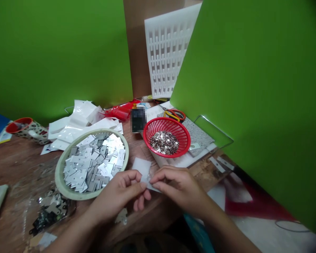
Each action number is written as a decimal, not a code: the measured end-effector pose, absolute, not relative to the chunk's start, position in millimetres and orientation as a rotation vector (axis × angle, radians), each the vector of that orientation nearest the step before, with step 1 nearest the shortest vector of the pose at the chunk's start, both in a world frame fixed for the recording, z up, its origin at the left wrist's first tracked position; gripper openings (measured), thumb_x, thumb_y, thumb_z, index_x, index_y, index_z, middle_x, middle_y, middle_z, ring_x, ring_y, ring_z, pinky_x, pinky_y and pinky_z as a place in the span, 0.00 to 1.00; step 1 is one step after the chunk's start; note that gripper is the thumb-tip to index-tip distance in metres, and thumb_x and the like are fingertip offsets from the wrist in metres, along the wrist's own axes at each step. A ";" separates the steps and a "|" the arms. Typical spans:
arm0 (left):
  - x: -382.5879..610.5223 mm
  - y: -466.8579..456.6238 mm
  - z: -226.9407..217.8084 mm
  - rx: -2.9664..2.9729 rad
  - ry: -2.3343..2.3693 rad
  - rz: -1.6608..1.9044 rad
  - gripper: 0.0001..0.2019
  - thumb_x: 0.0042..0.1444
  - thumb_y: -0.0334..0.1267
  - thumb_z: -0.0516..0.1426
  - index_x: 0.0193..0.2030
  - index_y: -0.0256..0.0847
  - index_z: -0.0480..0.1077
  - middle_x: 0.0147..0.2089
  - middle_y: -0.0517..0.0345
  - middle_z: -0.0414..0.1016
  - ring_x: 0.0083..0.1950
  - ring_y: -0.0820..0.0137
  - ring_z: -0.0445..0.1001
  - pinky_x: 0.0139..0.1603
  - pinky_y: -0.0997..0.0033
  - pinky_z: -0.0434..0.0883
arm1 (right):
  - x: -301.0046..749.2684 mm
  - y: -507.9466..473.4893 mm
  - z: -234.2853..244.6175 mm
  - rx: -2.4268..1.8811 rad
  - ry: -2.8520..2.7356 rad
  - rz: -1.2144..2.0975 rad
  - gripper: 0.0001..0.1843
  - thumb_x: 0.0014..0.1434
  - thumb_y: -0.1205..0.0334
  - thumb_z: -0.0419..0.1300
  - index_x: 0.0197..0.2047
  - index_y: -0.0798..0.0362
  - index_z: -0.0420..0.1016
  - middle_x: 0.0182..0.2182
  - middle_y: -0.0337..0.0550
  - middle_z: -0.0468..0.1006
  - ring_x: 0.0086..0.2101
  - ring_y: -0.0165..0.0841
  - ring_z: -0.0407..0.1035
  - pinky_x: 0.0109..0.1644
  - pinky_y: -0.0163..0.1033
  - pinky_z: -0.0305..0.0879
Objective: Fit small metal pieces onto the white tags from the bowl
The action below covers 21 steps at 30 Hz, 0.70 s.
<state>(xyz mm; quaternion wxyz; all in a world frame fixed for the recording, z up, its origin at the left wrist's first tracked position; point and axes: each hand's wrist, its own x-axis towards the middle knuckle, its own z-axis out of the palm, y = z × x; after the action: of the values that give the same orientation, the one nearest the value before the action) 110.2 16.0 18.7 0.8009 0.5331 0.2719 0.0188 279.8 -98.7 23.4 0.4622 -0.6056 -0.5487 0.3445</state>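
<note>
My left hand [123, 188] pinches a thin white translucent plastic piece [142, 167] between thumb and forefinger, its other fingers curled below. My right hand [180, 182] has its thumb and fingertips pressed together at the piece's right edge; what they hold is too small to make out. Just beyond the hands stands a red plastic basket [185, 138] with many small shiny metal bits [164, 143]. To the left, a pale green basin [59, 179] is heaped with flat grey metal plates [81, 163], several with holes.
Behind the basin lie white sheets [79, 121] and a patterned mug [28, 130]. Scissors [173, 114] rest behind the basket, beside a blurred dark object [138, 119]. Dark metal parts [51, 209] lie in clear plastic at left. Green panels [252, 88] wall the table; a wire [216, 126] sticks out.
</note>
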 end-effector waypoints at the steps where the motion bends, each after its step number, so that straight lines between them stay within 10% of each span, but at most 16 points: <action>1: 111.2 15.8 18.4 1.181 0.606 0.031 0.12 0.59 0.42 0.57 0.31 0.33 0.70 0.27 0.52 0.76 0.22 0.76 0.69 0.24 0.76 0.65 | 279.5 -98.7 22.4 -1.505 -1.305 0.871 0.04 0.59 0.68 0.61 0.36 0.51 0.77 0.33 0.36 0.78 0.34 0.28 0.71 0.39 0.32 0.65; 21: 129.1 -9.8 0.4 1.525 0.673 -0.083 0.19 0.59 0.52 0.53 0.30 0.38 0.69 0.24 0.58 0.72 0.26 0.71 0.68 0.28 0.74 0.65 | 280.4 -129.4 -2.6 -1.619 -0.867 1.123 0.06 0.55 0.61 0.63 0.35 0.54 0.76 0.28 0.37 0.75 0.29 0.28 0.65 0.34 0.32 0.61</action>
<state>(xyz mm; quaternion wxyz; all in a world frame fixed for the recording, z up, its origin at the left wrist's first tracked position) 129.1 -9.8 0.4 0.6715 0.6771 0.2989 -0.0367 280.4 -129.4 -2.6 0.4748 -0.6619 -0.3546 0.4591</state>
